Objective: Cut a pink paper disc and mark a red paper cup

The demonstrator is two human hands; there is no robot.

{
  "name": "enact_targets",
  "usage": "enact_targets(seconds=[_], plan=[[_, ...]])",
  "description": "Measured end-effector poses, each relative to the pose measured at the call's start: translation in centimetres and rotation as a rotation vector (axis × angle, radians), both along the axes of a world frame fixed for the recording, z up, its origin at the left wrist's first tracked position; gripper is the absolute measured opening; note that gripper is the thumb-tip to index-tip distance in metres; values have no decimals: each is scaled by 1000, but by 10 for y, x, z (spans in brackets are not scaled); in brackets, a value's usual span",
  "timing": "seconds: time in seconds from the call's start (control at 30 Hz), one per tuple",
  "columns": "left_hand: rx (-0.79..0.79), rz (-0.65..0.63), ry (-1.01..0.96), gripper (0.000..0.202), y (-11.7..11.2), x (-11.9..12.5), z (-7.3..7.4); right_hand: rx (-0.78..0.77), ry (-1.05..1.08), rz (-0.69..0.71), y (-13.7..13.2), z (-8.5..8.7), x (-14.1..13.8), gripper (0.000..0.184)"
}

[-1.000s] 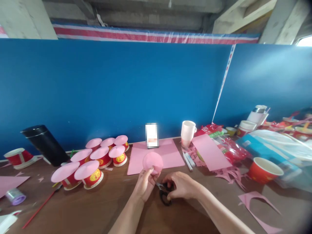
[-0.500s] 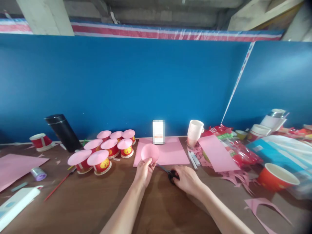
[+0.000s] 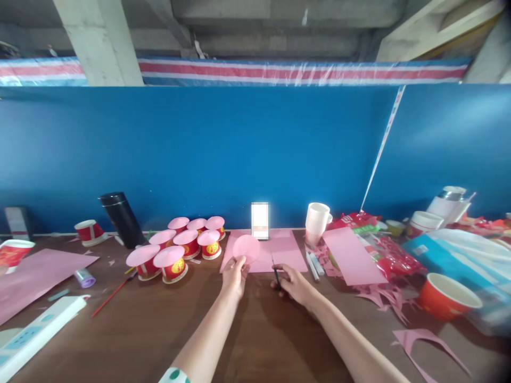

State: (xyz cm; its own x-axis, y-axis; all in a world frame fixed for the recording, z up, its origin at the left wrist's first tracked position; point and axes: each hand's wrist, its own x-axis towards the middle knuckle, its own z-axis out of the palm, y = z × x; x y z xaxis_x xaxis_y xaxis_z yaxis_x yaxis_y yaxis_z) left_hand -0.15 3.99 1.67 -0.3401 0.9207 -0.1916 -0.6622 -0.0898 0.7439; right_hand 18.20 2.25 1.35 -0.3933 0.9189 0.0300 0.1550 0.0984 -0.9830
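A round pink paper disc is pinched by its lower edge in my left hand, thumb on top. The disc is held over a large pink sheet on the table. To its right, my right hand grips a pair of dark-handled scissors, whose blades point up and away from me, apart from the disc. Fingers hide much of the scissor handles. Several red paper cups stand upside down to the left, topped with pink paper discs.
Behind the sheet stands a blurred-out white rectangle. A black flask and a power strip are on the left. White stacked cups, markers, pink scraps and an orange cup lie rightward.
The scissors have turned from pointing left near the disc to pointing away from me, and my right hand has drawn back from it slightly. The camera view has tilted up.
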Motion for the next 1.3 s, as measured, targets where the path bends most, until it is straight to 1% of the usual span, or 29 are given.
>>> enact_targets(seconds=[0.1, 0.17, 0.27, 0.37, 0.5, 0.7, 0.9, 0.97, 1.1, 1.3], plan=[[-26, -11, -8, 11, 5, 5, 2, 31, 43, 13, -1, -1, -3, 36], [-33, -7, -18, 10, 11, 8, 4, 51, 67, -19, -1, 0, -5, 38], [-14, 5, -45, 11, 20, 11, 6, 36, 105, -51, -1, 3, -7, 44], [24, 1, -79, 11, 24, 13, 5, 26, 133, -14, -3, 7, -6, 40], [54, -12, -108, 10, 24, 9, 1, 28, 125, 19, -5, 9, -3, 33], [75, -18, -97, 10, 24, 7, -3, 0, 71, 97, -2, 4, -1, 34], [95, -35, -58, 18, 18, 16, -2, 45, -34, 81, -3, 4, -4, 33], [94, -34, -47, 21, 17, 18, -1, 31, -22, 76, -3, 5, -4, 33], [99, -32, -17, 25, 16, 20, -1, -13, 69, 94, -1, 2, -4, 33], [103, -39, 23, 24, 16, 23, -3, 0, 100, 88, 3, -3, -4, 29]])
